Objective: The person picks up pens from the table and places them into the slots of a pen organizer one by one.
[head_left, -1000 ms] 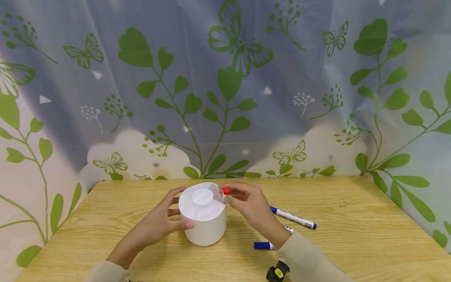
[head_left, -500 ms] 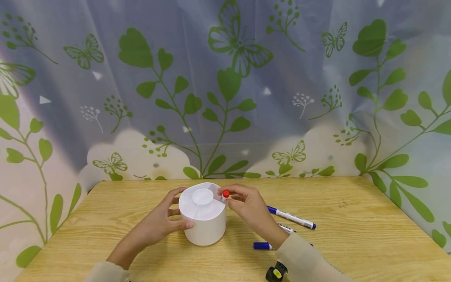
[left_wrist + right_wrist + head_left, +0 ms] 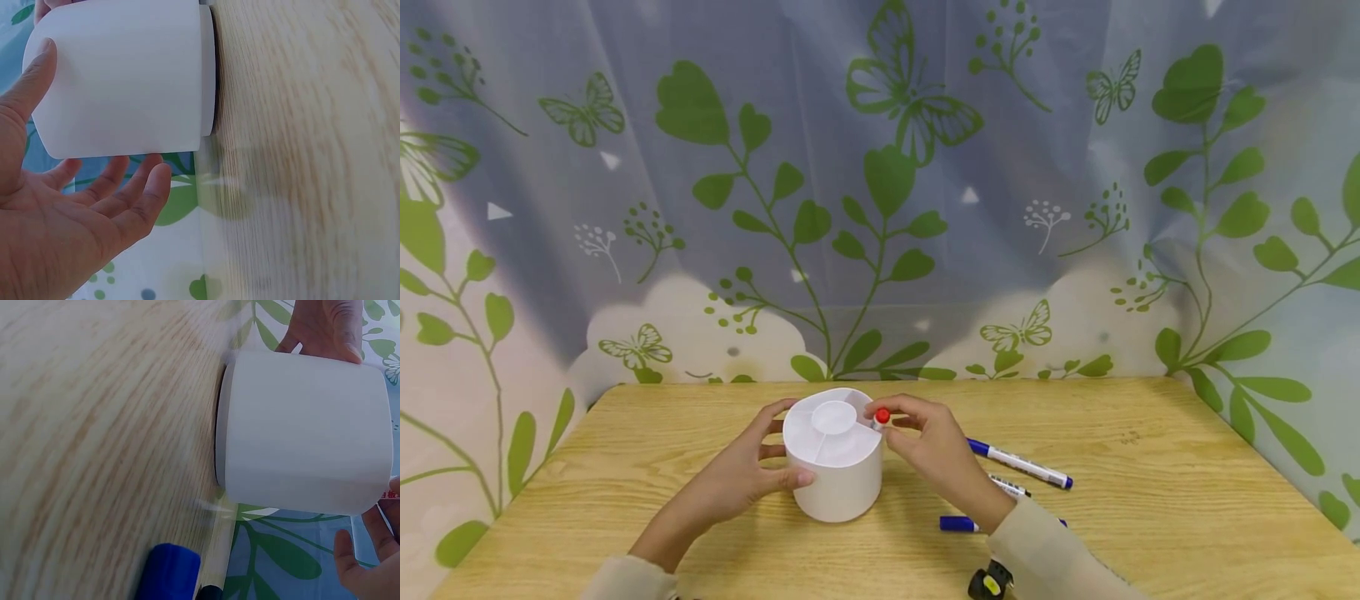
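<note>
A white round desk organizer (image 3: pixel 838 493) with several compartments and a raised central disc stands upright on the table. My left hand (image 3: pixel 730 479) holds it from the left, thumb on the near side and fingers round the far side. At its right rim, thumb and fingers of my right hand (image 3: pixel 943 450) pinch a red-ended marker (image 3: pixel 882 417). The marker stands nearly upright in the right compartment, its lower part hidden by the wall. In the left wrist view, the left thumb presses the organizer's white side (image 3: pixel 125 81). The right wrist view catches only part of the right hand (image 3: pixel 369 569).
On the wooden table (image 3: pixel 1150 533), right of the organizer, lie a blue-capped marker (image 3: pixel 1030 467), a black-tipped marker (image 3: pixel 1012 486) and another blue-capped marker (image 3: pixel 958 524), partly under the right forearm. A leaf-patterned curtain (image 3: pixel 925 250) hangs behind the table.
The red-ended marker has sunk a little lower in the compartment, and my right hand has moved slightly down with it. My left hand keeps its hold on the organizer.
</note>
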`<state>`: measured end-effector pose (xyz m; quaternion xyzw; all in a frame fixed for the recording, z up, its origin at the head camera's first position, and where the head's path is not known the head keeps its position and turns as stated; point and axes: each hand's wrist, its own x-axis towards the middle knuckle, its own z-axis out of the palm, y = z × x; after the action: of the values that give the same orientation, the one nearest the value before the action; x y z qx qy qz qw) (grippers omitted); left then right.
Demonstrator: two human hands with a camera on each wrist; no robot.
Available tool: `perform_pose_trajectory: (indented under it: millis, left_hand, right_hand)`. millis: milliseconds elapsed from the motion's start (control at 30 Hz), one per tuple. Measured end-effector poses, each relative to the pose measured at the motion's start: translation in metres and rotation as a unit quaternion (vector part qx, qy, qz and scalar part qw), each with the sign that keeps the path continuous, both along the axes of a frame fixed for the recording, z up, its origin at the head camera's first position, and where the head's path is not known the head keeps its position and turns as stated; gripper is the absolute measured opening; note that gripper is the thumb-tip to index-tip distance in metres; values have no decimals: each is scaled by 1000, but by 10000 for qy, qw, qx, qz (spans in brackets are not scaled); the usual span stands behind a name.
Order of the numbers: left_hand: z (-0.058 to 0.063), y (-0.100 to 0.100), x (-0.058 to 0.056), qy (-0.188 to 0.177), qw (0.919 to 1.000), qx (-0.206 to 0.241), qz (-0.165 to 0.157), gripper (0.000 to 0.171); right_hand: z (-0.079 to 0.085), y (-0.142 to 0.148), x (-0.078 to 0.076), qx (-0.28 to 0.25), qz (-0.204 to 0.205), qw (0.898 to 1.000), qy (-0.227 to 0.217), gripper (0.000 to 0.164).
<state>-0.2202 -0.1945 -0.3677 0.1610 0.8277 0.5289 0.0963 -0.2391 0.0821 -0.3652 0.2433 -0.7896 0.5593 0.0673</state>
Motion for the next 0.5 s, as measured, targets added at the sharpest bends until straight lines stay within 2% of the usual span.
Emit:
perform_pose_trajectory:
  millis: [300, 500]
  left_hand:
    - [-2, 3, 0, 33, 9999, -57, 154, 101]
    - [-2, 6, 1, 40, 9999, -62, 119, 105]
  right_hand:
    - [0, 1, 2, -20, 52, 10000, 46, 35]
    - [3, 5, 4, -23, -33, 10000, 19, 44]
